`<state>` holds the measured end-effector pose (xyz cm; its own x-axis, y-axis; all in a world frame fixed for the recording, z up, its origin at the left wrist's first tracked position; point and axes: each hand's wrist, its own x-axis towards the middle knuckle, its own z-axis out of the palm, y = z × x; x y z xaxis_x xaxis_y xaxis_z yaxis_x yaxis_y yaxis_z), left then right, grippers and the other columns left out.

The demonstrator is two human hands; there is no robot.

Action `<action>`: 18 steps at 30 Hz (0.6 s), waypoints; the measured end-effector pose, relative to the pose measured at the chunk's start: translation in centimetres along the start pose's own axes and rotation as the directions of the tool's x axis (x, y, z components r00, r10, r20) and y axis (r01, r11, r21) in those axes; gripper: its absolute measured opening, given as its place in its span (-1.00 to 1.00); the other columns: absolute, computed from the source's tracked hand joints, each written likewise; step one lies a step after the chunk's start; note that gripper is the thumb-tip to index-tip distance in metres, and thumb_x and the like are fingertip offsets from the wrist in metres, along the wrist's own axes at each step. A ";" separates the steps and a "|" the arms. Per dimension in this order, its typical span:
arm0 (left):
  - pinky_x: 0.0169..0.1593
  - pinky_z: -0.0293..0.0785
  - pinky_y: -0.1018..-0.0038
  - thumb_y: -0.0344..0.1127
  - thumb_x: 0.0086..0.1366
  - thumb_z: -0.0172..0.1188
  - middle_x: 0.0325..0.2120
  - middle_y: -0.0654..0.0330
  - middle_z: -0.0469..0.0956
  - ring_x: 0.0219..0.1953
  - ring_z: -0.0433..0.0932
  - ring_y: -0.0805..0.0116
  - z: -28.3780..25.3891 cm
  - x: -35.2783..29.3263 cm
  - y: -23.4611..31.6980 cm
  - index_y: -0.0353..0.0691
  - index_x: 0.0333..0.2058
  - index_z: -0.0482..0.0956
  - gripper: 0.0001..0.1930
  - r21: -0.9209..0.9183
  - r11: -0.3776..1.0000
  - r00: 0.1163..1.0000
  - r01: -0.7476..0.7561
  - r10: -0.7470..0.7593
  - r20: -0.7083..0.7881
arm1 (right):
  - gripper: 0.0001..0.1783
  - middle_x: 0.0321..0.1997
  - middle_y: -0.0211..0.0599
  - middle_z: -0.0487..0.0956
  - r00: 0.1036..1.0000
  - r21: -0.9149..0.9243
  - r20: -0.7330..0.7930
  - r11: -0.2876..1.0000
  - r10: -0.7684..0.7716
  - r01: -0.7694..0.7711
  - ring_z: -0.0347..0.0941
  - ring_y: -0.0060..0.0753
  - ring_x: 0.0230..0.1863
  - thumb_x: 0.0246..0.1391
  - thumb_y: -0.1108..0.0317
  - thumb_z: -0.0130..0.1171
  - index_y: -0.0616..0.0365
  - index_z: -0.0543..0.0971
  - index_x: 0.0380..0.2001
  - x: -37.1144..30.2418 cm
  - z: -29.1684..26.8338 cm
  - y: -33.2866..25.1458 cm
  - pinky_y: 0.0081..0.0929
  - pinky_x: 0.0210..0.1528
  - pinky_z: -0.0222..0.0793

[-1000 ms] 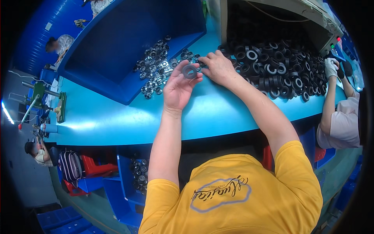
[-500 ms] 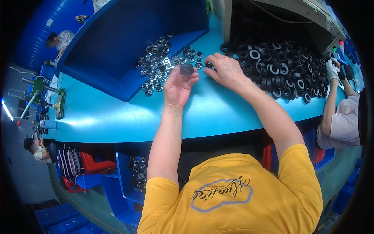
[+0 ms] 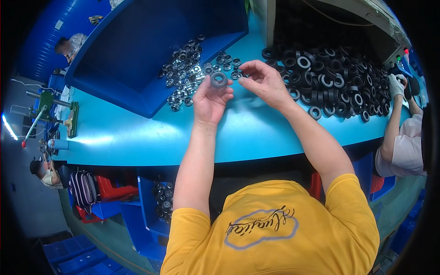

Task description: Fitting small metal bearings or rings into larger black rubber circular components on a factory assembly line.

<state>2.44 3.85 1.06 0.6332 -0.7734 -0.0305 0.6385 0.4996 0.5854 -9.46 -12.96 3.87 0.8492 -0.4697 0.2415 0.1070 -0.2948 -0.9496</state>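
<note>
My left grip is clamped on a thick, dark-grey, matt ring, pinched at the fingertips above the surface with its round hole showing; I cannot tell its material. My right grip is just beside it, thumb and forefinger apart, their tips close to a few small, round, shiny silver pieces; I cannot tell whether they touch any. Most of those silver pieces lie heaped to the left of my grips, some inside the open side of a large, deep-blue bin and others strewn beyond its edge on the smooth turquoise surface. To my right, a broad heap of thick black rings, some with pale grey faces, spreads across the surface and into the dark opening of a pale, boxy housing. At the far right, a co-worker's white-gloved hand is near the end of that heap. Well apart on my left stand a green hand press with a red-knobbed lever and a light-blue cylindrical container. My sleeves and back are covered by a yellow shirt.
</note>
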 end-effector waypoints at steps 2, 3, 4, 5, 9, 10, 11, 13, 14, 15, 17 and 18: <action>-0.24 0.67 0.36 -0.07 0.54 -0.02 -0.21 -0.15 0.67 -0.30 0.68 0.18 0.2 0.0 0.0 -0.38 -0.12 0.59 -0.58 0.000 1.000 1.000 0.004 -0.004 0.000 | -0.59 -0.05 -0.31 0.67 1.000 0.053 0.008 0.999 -0.006 0.006 0.56 -0.56 -0.20 0.06 0.27 0.42 0.19 0.66 -0.03 0.1 -0.2 0.3 -0.52 -0.11 0.55; -0.23 0.66 0.36 -0.08 0.54 -0.02 -0.20 -0.15 0.67 -0.30 0.68 0.17 0.3 -0.1 0.0 -0.39 -0.12 0.59 -0.58 0.003 1.000 1.000 -0.001 0.001 0.004 | -0.60 -0.04 -0.31 0.66 1.000 0.070 0.010 0.998 -0.009 0.008 0.57 -0.55 -0.18 0.06 0.29 0.41 0.19 0.66 -0.04 0.1 -0.1 0.3 -0.52 -0.09 0.55; -0.23 0.66 0.35 -0.09 0.53 -0.02 -0.20 -0.16 0.67 -0.29 0.68 0.16 0.3 -0.1 0.0 -0.39 -0.12 0.60 -0.59 0.006 1.000 1.000 -0.006 0.006 0.008 | -0.61 -0.03 -0.31 0.64 1.000 0.087 0.011 0.996 -0.011 0.010 0.57 -0.54 -0.17 0.05 0.31 0.40 0.19 0.66 -0.04 0.0 -0.1 0.3 -0.51 -0.07 0.56; -0.22 0.65 0.34 -0.11 0.53 -0.02 -0.20 -0.16 0.67 -0.29 0.68 0.16 0.3 -0.1 -0.1 -0.40 -0.11 0.60 -0.59 0.010 1.000 1.000 -0.011 0.011 0.012 | -0.61 -0.02 -0.31 0.63 1.000 0.104 0.013 0.994 -0.014 0.012 0.58 -0.53 -0.15 0.05 0.33 0.40 0.19 0.66 -0.04 0.0 0.0 0.2 -0.51 -0.06 0.57; -0.18 0.64 0.32 -0.14 0.49 0.00 -0.18 -0.17 0.67 -0.26 0.67 0.13 0.1 -0.1 0.0 -0.42 -0.09 0.60 -0.61 0.013 1.000 1.000 -0.014 0.013 0.011 | -0.63 -0.02 -0.29 0.60 0.999 0.141 0.022 0.989 -0.050 0.046 0.59 -0.48 -0.11 0.04 0.37 0.36 0.21 0.64 -0.06 -0.1 0.3 0.2 -0.49 -0.02 0.58; -0.18 0.63 0.31 -0.15 0.48 0.01 -0.18 -0.18 0.67 -0.26 0.67 0.13 0.2 -0.1 -0.1 -0.42 -0.09 0.60 -0.61 0.011 1.000 1.000 -0.015 0.015 0.017 | -0.63 -0.02 -0.29 0.60 0.998 0.162 0.021 0.985 -0.063 0.059 0.59 -0.47 -0.11 0.04 0.38 0.35 0.21 0.63 -0.05 -0.1 0.4 0.5 -0.48 -0.02 0.58; -0.17 0.63 0.30 -0.15 0.48 0.02 -0.18 -0.18 0.67 -0.26 0.67 0.12 0.3 -0.1 -0.1 -0.42 -0.09 0.60 -0.62 0.009 1.000 1.000 -0.017 0.017 0.022 | -0.63 -0.01 -0.28 0.60 0.997 0.183 0.020 0.981 -0.076 0.071 0.60 -0.46 -0.10 0.04 0.38 0.34 0.22 0.62 -0.05 -0.1 0.4 0.7 -0.48 -0.01 0.58; -0.16 0.62 0.30 -0.15 0.45 0.04 -0.17 -0.18 0.66 -0.26 0.67 0.12 0.1 -0.1 -0.1 -0.39 -0.06 0.59 -0.63 0.019 0.999 0.999 -0.031 0.030 0.027 | -0.63 0.00 -0.27 0.59 0.997 0.186 0.031 0.981 -0.068 0.061 0.60 -0.45 -0.08 0.04 0.39 0.33 0.22 0.61 -0.04 -0.2 0.5 0.5 -0.46 0.02 0.58; -0.15 0.62 0.30 -0.16 0.44 0.06 -0.16 -0.18 0.66 -0.25 0.67 0.11 0.0 -0.1 -0.1 -0.38 -0.04 0.58 -0.63 0.024 0.999 0.999 -0.038 0.037 0.030 | -0.63 0.01 -0.26 0.59 0.997 0.188 0.036 0.981 -0.064 0.056 0.60 -0.44 -0.07 0.05 0.40 0.32 0.22 0.60 -0.04 -0.2 0.6 0.4 -0.45 0.03 0.58; -0.14 0.61 0.29 -0.16 0.42 0.07 -0.15 -0.17 0.65 -0.25 0.65 0.11 0.2 -0.1 -0.1 -0.36 -0.01 0.56 -0.63 0.022 0.999 0.999 -0.035 0.034 0.032 | -0.62 0.01 -0.26 0.59 0.997 0.208 0.029 0.976 -0.068 0.060 0.60 -0.43 -0.05 0.05 0.41 0.31 0.21 0.60 -0.03 -0.3 0.6 0.4 -0.45 0.05 0.58; -0.12 0.58 0.28 -0.16 0.39 0.10 -0.13 -0.16 0.64 -0.24 0.63 0.10 0.8 -0.1 -0.1 -0.31 0.05 0.53 -0.61 0.018 0.999 0.999 -0.029 0.028 0.036 | -0.62 0.02 -0.24 0.59 0.997 0.247 0.013 0.967 -0.075 0.070 0.59 -0.42 -0.03 0.05 0.43 0.29 0.21 0.60 -0.01 -0.3 0.7 0.3 -0.43 0.07 0.58; -0.12 0.57 0.26 -0.17 0.38 0.10 -0.12 -0.17 0.63 -0.24 0.62 0.09 0.7 -0.1 -0.1 -0.28 0.07 0.53 -0.61 0.008 1.000 0.999 -0.023 0.022 0.046 | -0.62 0.03 -0.24 0.58 0.997 0.249 0.012 0.966 -0.082 0.076 0.60 -0.41 -0.02 0.05 0.44 0.28 0.21 0.60 -0.01 -0.3 0.7 0.2 -0.43 0.08 0.58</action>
<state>1.95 3.58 1.57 0.6262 -0.7794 0.0202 0.6205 0.5139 0.5923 -9.29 -12.27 3.49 0.8437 -0.4340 0.3158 0.2967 -0.1133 -0.9482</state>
